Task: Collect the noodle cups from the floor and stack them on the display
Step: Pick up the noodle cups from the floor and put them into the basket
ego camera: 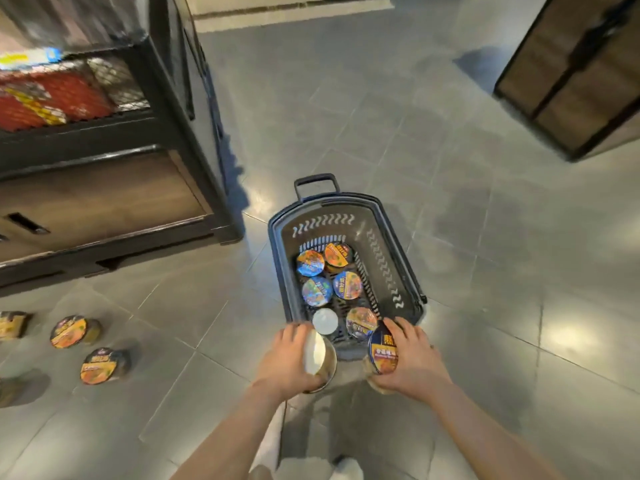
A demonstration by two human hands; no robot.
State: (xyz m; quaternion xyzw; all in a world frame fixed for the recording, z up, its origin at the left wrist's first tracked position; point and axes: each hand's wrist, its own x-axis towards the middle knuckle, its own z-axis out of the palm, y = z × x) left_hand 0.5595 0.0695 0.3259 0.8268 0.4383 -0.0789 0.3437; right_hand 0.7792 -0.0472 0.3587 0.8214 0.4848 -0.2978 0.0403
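6 noodle cups (330, 289) upright in basket (394, 271)

My left hand (289, 360) grips a cup on its side (320, 362), white base facing the camera; right hand (414, 358) grips a blue-lid cup (382, 351), both at near end of basket (394, 233) w/ 6 cups inside. 3 loose cups (104, 365) on floor (450, 168) by display (104, 133), left.

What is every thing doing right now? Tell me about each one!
Left hand: grips a sideways cup.
Right hand: grips a blue-lidded cup.
Basket: on the floor, six cups inside, one upside down.
Floor cups: lying on their sides, not yet collected.
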